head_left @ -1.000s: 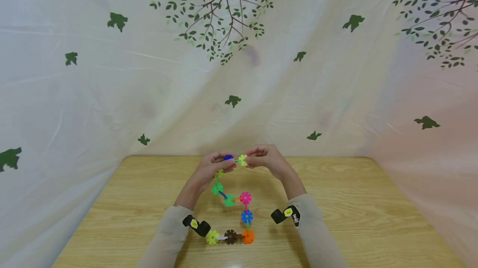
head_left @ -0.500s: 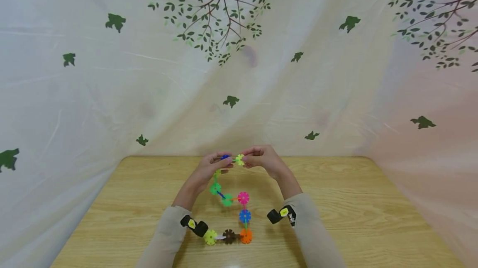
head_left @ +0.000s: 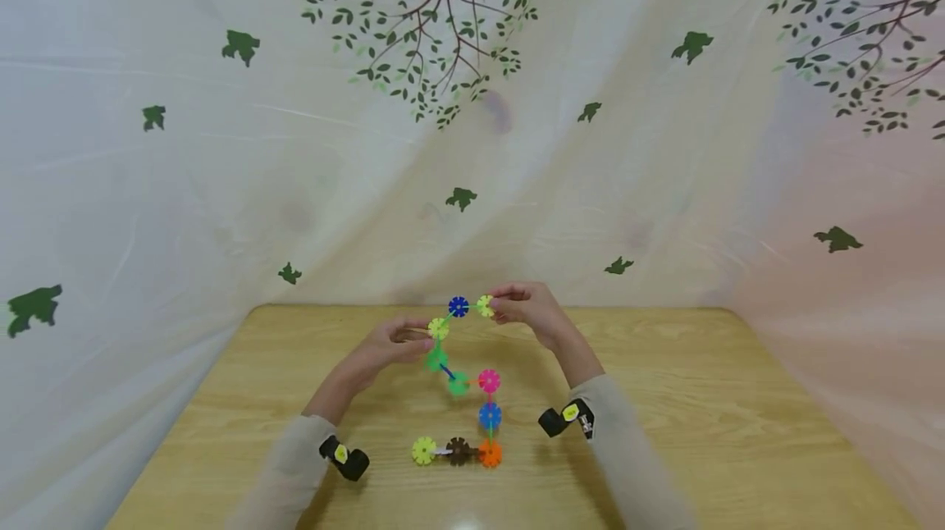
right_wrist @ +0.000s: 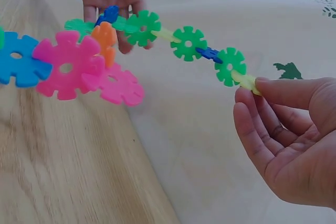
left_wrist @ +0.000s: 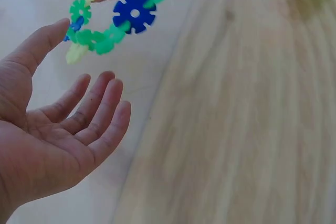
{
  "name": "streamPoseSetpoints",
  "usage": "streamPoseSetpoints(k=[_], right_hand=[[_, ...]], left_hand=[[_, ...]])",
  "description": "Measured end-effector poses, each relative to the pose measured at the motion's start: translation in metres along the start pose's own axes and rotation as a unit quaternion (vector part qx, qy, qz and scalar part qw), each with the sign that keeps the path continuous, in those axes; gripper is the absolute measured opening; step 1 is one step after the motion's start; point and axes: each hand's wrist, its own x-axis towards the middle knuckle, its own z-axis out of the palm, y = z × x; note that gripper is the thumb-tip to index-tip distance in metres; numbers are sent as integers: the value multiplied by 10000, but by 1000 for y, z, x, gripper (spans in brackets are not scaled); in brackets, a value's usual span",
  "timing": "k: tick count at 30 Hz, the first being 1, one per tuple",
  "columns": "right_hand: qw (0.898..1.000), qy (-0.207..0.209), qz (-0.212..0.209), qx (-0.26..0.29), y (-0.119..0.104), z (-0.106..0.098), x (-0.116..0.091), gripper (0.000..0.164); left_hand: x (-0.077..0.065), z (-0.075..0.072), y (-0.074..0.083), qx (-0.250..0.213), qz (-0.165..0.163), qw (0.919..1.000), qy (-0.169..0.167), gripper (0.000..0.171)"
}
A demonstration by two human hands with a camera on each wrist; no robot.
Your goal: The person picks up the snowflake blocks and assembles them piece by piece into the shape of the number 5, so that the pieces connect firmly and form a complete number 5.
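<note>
A chain of notched plastic snowflake discs in several colours runs from the table up to my right hand (head_left: 526,312). That hand pinches the yellow end disc (right_wrist: 247,83) between thumb and fingers. My left hand (left_wrist: 68,114) has its fingers spread loosely, with nothing between them. In the head view it is beside another yellow disc (head_left: 439,328), left of the chain. A dark blue disc (head_left: 458,306) links in between the two yellow ones. Lower down come green discs (head_left: 458,383), a pink disc (head_left: 490,381) and a blue disc (head_left: 490,415).
The chain's near end lies along the wooden table (head_left: 709,431): an orange disc (head_left: 490,454), a brown disc (head_left: 458,451) and a yellow-green disc (head_left: 424,450). Behind the table's far edge hangs a pale curtain (head_left: 354,210) printed with trees and birds.
My left hand has let go near the dark blue disc and moved down and left, fingers opening. The right hand keeps its pinch on the yellow end disc, and the chain's upper part has risen slightly.
</note>
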Motion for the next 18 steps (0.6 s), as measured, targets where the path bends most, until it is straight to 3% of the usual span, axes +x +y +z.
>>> streamPoseSetpoints(k=[9,18], right_hand=[[9994,261,58,229,2,-10,-1,31],[9972,455,189,564,6,-21,0,32]], left_hand=[[-18,-1,-10,572,-122,9919,-1124,50],[-24,9,-12,794,-138,9806,-1786,38]])
